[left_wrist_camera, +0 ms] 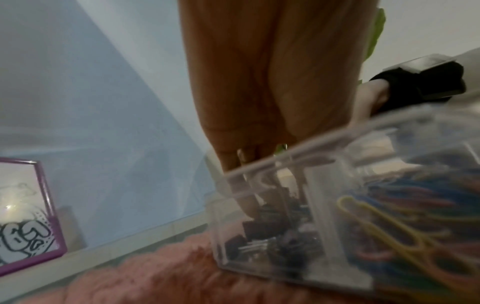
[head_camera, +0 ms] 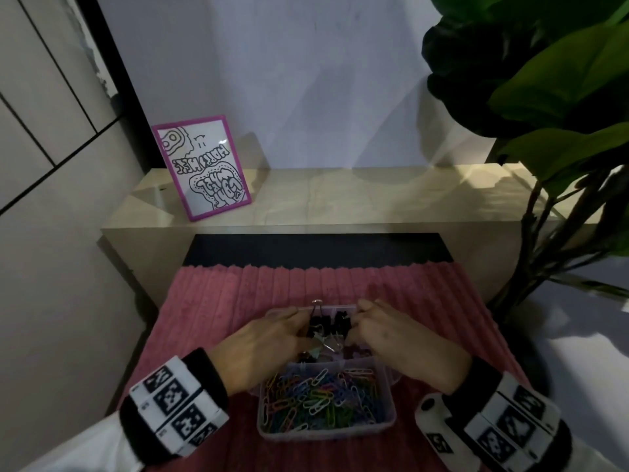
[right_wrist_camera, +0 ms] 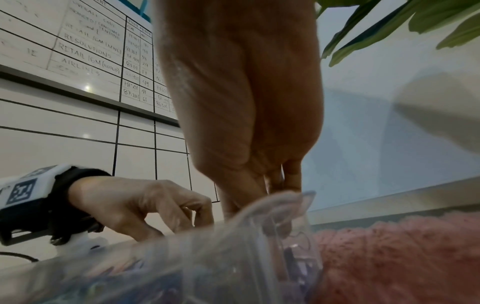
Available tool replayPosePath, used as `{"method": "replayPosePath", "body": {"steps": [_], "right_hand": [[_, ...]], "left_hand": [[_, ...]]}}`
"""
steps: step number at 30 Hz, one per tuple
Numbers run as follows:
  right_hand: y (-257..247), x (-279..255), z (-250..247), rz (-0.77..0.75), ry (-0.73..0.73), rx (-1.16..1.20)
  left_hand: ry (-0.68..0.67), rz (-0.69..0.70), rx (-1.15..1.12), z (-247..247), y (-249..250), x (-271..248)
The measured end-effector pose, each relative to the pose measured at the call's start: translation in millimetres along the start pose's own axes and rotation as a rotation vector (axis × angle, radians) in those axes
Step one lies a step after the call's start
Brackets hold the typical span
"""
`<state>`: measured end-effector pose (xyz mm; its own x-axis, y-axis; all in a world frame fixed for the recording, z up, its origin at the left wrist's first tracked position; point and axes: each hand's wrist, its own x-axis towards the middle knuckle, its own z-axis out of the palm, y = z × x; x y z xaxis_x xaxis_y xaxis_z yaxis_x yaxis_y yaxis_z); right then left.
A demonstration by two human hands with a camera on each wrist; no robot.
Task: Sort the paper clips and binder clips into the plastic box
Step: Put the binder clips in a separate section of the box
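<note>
Since the colored paper clips (head_camera: 323,396) already fill the near compartment of the plastic box (head_camera: 391,420) right in front of you, the action's in the far compartments. Your left hand (head_camera: 262,345) and right hand (head_camera: 391,338) both dip fingers down among the black binder clips (head_camera: 326,323) there, directly under the fingertips. Left looks slightly deeper in. Honestly can't tell if either hand is pinching a clip or just poking around, too blurry.

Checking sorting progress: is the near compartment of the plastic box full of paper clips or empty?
Full: the near compartment of the plastic box is heaped with colored paper clips that hide its floor.
</note>
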<state>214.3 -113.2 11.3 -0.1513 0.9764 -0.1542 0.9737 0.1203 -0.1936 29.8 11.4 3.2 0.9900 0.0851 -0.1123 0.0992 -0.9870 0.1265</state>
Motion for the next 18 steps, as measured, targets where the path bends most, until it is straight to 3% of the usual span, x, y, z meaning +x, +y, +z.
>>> {"method": "replayPosePath", "body": {"steps": [4,8,12,15,18], "right_hand": [[5.6,-5.8,4.8,-0.027,0.032,0.105],[2.4,-1.9,-1.2,-0.033,-0.058,-0.03],[5.2,-0.2,4.9,-0.02,0.004,0.074],[3.9,-2.5,1.9,-0.01,0.049,0.128],[-7.1,0.9,-4.3,-0.086,0.063,0.166]], "left_hand": [[0.092,-0.055,-0.087,6.9,-1.6,-9.7],[0.215,-0.113,-0.164,-6.1,-7.7,-14.6],[0.392,-0.325,-0.266,-3.9,-26.1,-22.6],[0.343,-0.385,-0.427,-1.9,-35.6,-29.4],[0.175,-0.401,-0.545,1.2,-34.3,-30.3]]}}
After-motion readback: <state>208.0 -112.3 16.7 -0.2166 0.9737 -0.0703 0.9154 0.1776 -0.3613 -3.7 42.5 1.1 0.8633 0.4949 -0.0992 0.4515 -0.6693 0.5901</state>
